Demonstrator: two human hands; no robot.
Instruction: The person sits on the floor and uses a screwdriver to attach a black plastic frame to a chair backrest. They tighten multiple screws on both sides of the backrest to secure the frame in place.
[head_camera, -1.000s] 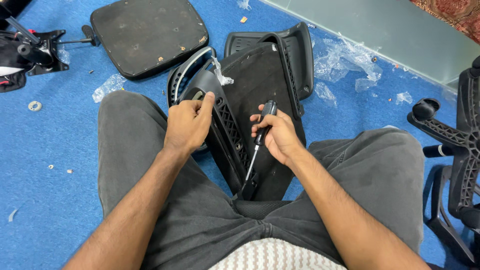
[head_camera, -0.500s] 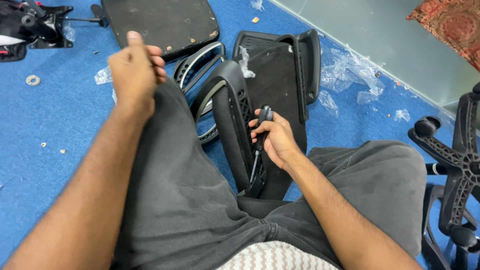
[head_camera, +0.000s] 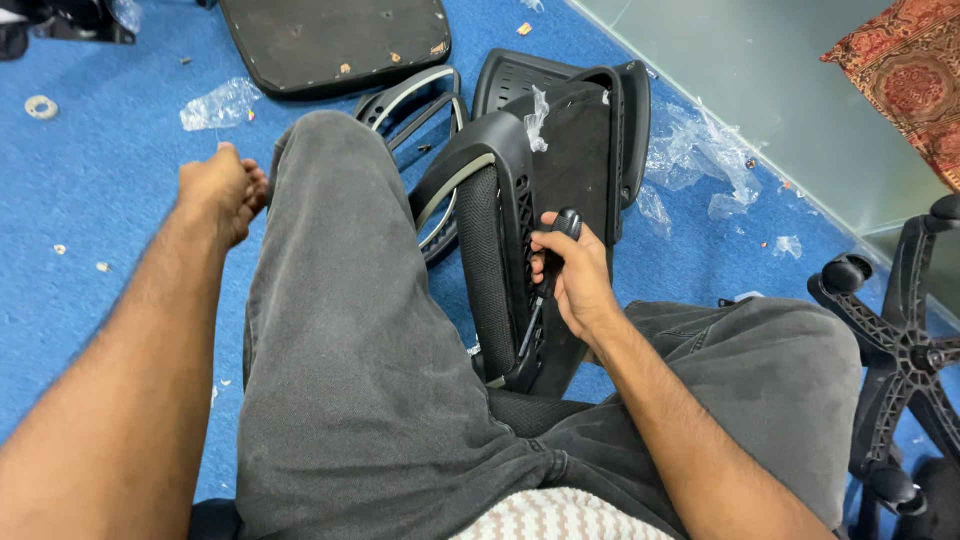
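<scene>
A: Where are the person's two hands?

B: The right hand (head_camera: 572, 275) has its fingers (head_camera: 545, 262) clamped around the black handle of a screwdriver (head_camera: 545, 290), whose shaft runs down along the ribbed edge of the chair backrest (head_camera: 505, 240). That backrest stands tilted between the person's grey-trousered legs, resting on the blue carpet (head_camera: 110, 200).

A: And the other?

B: The left hand (head_camera: 218, 192) is stretched out to the left of the raised knee, above the carpet. Its fingers are curled together, loosely closed, and the view does not show whether they hold anything.

A: How many chair parts lie about?

B: One backrest in hand, one second mesh panel (head_camera: 560, 85) just behind it, one upturned seat pan (head_camera: 330, 40) at the top, one curved armrest loop (head_camera: 405, 100) beside the knee, and one five-star wheel base (head_camera: 895, 340) at the right edge. There are several scraps of clear plastic wrap (head_camera: 700, 150), and one small round washer (head_camera: 40, 106) far to the left.
</scene>
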